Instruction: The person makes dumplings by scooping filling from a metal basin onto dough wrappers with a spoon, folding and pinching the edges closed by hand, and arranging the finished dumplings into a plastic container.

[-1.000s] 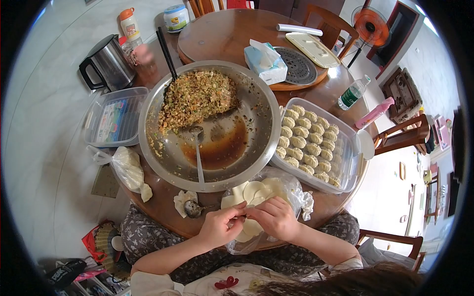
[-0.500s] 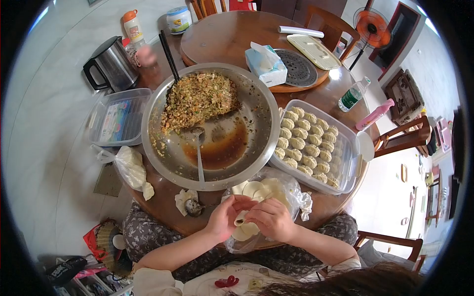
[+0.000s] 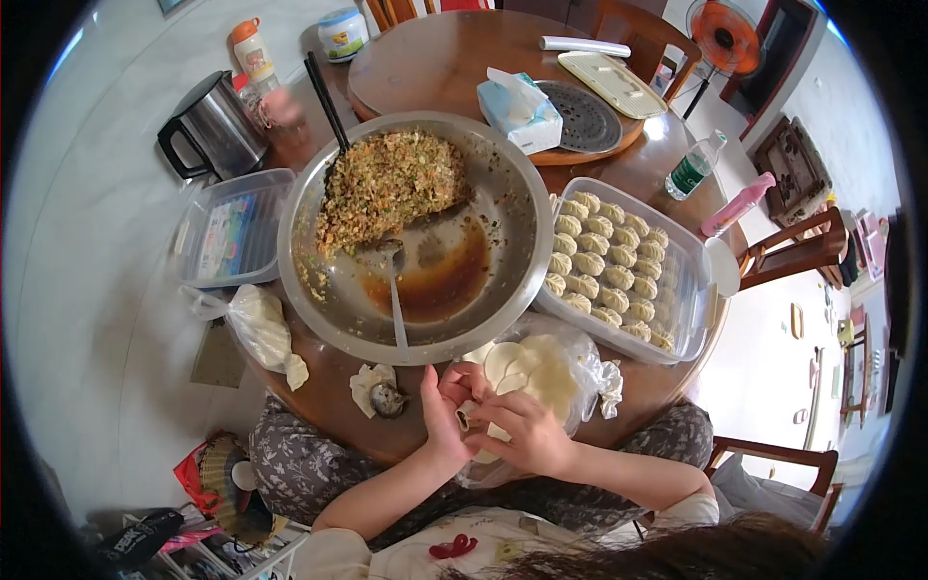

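My left hand is curled around a partly closed dumpling, whose dark filling shows at its opening. From the right, the fingertips of my right hand pinch at the dumpling's edge. Behind my hands, round dough wrappers lie overlapped on a clear plastic bag. Beyond them stands a wide steel basin with chopped filling heaped at its far side and brown liquid at the near side. A spoon and black chopsticks rest in the basin.
On the right, a clear plastic box holds rows of pleated dumplings. A lidded box, a kettle and a tied plastic bag stand left. Close to my left hand lies a small metal spoon. Tissues sit behind.
The fingers of my left hand have lifted and opened out somewhat around the dumpling. My right hand has shifted slightly and still works at its edge. The whole view has moved a little.
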Demonstrator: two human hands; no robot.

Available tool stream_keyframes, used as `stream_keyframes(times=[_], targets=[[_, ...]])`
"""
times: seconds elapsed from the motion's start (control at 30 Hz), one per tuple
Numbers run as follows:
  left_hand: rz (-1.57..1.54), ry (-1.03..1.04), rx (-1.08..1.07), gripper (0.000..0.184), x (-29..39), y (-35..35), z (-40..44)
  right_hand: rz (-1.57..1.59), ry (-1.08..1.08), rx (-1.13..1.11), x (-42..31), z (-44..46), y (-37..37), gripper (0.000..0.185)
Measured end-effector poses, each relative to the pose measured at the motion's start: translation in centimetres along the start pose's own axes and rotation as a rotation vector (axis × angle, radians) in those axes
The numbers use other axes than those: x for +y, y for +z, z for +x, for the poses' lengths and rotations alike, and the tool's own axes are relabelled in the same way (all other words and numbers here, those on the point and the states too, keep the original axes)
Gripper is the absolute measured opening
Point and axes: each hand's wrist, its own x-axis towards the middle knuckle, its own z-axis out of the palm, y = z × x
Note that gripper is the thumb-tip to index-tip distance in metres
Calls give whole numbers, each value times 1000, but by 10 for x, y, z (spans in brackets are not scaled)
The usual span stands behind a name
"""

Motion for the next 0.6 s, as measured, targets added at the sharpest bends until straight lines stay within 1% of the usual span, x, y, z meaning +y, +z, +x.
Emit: stream_keyframes(times=[0.17,0.37,0.47,0.57,0.6], targets=[[24,17,132,52,0,5,-5,4,11,-24,3,-2,3,26],[64,74,52,50,-5,0,-4,0,-2,-14,6,-3,4,21],[56,68,34,50,-5,1,-5,-14,-27,15,8,-4,4,18],[31,60,-21,46,-8,-5,-3,-40,-54,25,11,-3,4,15],[80,43,20,44,-9,-6,-4,-50,-63,27,12,-3,3,14]])
